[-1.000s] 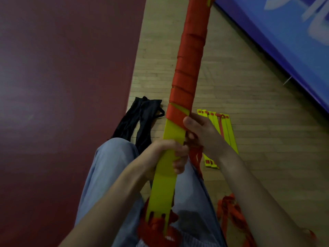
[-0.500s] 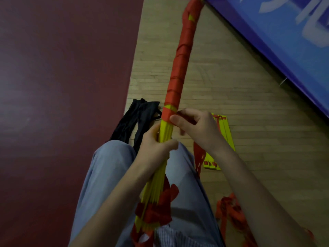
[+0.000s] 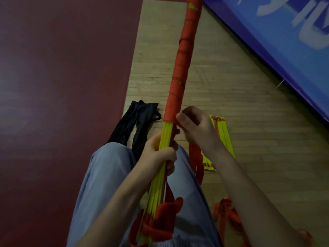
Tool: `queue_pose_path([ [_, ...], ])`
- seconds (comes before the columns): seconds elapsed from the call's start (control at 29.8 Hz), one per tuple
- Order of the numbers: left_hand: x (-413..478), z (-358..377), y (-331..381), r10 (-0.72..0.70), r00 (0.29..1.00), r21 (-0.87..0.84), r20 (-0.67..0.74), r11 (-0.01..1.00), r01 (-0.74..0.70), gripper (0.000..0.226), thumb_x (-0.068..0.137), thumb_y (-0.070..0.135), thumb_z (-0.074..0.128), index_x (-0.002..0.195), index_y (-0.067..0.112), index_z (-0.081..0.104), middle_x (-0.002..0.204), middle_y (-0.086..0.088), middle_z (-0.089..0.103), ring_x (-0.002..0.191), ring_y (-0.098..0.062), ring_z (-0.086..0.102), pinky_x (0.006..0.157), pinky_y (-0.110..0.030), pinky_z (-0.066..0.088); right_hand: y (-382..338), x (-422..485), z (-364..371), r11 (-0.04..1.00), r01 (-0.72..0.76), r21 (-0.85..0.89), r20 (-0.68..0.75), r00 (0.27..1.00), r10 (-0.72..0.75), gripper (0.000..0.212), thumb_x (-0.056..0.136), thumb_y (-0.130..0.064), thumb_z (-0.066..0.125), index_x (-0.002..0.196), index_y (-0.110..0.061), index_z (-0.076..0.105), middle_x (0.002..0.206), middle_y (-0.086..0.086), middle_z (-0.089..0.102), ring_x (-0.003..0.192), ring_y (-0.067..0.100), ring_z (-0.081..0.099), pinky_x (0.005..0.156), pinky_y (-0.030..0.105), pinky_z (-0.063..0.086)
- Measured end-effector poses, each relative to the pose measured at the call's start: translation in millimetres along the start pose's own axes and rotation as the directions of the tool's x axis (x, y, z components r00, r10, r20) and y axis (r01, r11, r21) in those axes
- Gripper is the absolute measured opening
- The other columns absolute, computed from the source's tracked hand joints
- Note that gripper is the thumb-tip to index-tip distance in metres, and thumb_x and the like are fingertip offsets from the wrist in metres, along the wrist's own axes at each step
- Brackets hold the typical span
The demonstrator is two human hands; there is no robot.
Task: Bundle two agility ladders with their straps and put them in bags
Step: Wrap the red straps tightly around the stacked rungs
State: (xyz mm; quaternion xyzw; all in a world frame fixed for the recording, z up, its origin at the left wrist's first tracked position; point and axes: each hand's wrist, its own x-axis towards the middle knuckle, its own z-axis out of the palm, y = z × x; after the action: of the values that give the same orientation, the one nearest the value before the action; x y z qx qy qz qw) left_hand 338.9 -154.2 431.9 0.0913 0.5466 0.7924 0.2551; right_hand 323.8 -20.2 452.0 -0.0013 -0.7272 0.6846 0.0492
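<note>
A stack of yellow ladder rungs (image 3: pixel 164 138) stands tilted from my lap up to the top of the view. Its upper part is wound tightly in red strap (image 3: pixel 181 68). My left hand (image 3: pixel 158 154) grips the bare yellow rungs just below the wrapping. My right hand (image 3: pixel 195 129) pinches the red strap at the lower edge of the wrapping. Loose red strap (image 3: pixel 195 161) hangs down from it. A second yellow ladder (image 3: pixel 224 139) lies flat on the wooden floor behind my right wrist. Two black bags (image 3: pixel 135 125) lie on the floor by my left knee.
My legs in light blue trousers (image 3: pixel 106 184) fill the lower middle. A dark red mat (image 3: pixel 62 86) covers the left side. A blue padded mat (image 3: pixel 284 32) runs along the upper right. More red strap (image 3: pixel 229 214) is piled on the floor at the lower right.
The bundle has turned from its flat face to its edge. The wrapping has crept lower on the rungs. My right hand has come round to the right side of the bundle with the strap.
</note>
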Motion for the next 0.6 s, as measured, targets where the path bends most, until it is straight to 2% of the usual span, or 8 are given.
queue_pose_path([
  [0.1,-1,2,3,-0.082,0.985,-0.232,0.15,0.966,0.116,0.039,0.043,0.005,0.058,0.077,0.011,0.041,0.05,0.0,0.035,0.031,-0.008,0.033,0.035,-0.013,0.032,4,0,-2,0.984,-0.156,0.085,0.171,0.975,0.14,0.019,0.077,-0.035,0.055,0.08,-0.018,0.045,0.039,-0.012,0.035,0.031,-0.001,0.027,0.033,0.012,0.021],
  [0.2,-3,1,2,-0.088,0.949,-0.352,0.302,0.915,0.197,0.036,0.048,0.006,0.055,0.083,0.007,0.045,0.051,0.003,0.042,0.035,-0.008,0.042,0.04,-0.018,0.043,5,-1,-3,0.962,-0.193,0.192,0.237,0.96,0.146,0.02,0.077,-0.03,0.059,0.081,-0.013,0.049,0.04,-0.013,0.032,0.03,-0.002,0.025,0.033,0.012,0.017],
  [0.24,-4,-1,3,-0.09,0.937,-0.324,0.338,0.924,0.205,0.037,0.052,0.007,0.056,0.088,0.007,0.047,0.054,0.003,0.047,0.041,-0.01,0.048,0.046,-0.023,0.049,5,-2,-3,0.966,-0.171,0.193,0.232,0.965,0.125,0.015,0.078,-0.027,0.061,0.079,-0.014,0.055,0.04,-0.013,0.035,0.03,-0.003,0.027,0.033,0.012,0.018],
  [0.3,-4,-7,10,-0.14,0.925,-0.105,0.353,0.977,0.188,0.036,0.059,0.009,0.065,0.094,0.009,0.058,0.065,0.003,0.062,0.06,-0.015,0.064,0.065,-0.03,0.057,1,-4,-2,0.978,-0.124,0.167,0.211,0.974,0.087,0.009,0.077,-0.028,0.063,0.076,-0.02,0.067,0.045,-0.011,0.05,0.035,-0.002,0.042,0.036,0.012,0.027],
  [0.37,-2,-10,18,-0.204,0.952,0.142,0.23,0.974,0.174,0.037,0.065,0.01,0.079,0.097,0.02,0.064,0.078,0.0,0.072,0.08,-0.019,0.07,0.073,-0.03,0.058,-1,-4,0,0.987,-0.08,0.139,0.17,0.984,0.056,0.006,0.083,-0.018,0.06,0.082,-0.02,0.067,0.051,-0.012,0.062,0.045,-0.002,0.057,0.043,0.01,0.039],
  [0.44,-1,-8,19,-0.191,0.98,0.162,0.059,0.97,0.18,0.04,0.065,0.017,0.075,0.1,0.026,0.057,0.083,0.001,0.072,0.085,-0.021,0.07,0.075,-0.033,0.058,-1,-3,3,0.995,-0.021,0.098,0.124,0.992,0.009,0.009,0.087,-0.008,0.055,0.088,-0.015,0.062,0.052,-0.015,0.064,0.051,-0.006,0.06,0.05,0.006,0.043],
  [0.54,0,3,11,-0.088,0.985,0.14,-0.15,0.984,0.11,0.033,0.072,0.006,0.073,0.097,0.018,0.055,0.07,0.0,0.065,0.062,-0.014,0.066,0.064,-0.031,0.055,5,-2,11,0.998,0.055,0.035,0.075,0.996,-0.058,0.01,0.084,-0.016,0.06,0.09,-0.021,0.065,0.074,-0.015,0.071,0.073,-0.002,0.066,0.065,0.012,0.049],
  [0.6,-1,7,11,-0.058,0.98,0.188,-0.188,0.978,0.094,0.025,0.075,-0.001,0.07,0.085,0.013,0.054,0.056,0.001,0.058,0.048,-0.011,0.057,0.051,-0.027,0.051,3,-3,10,0.997,0.072,-0.002,0.107,0.992,-0.072,0.014,0.079,-0.026,0.06,0.092,-0.024,0.064,0.077,-0.016,0.071,0.077,-0.003,0.065,0.068,0.012,0.049],
])
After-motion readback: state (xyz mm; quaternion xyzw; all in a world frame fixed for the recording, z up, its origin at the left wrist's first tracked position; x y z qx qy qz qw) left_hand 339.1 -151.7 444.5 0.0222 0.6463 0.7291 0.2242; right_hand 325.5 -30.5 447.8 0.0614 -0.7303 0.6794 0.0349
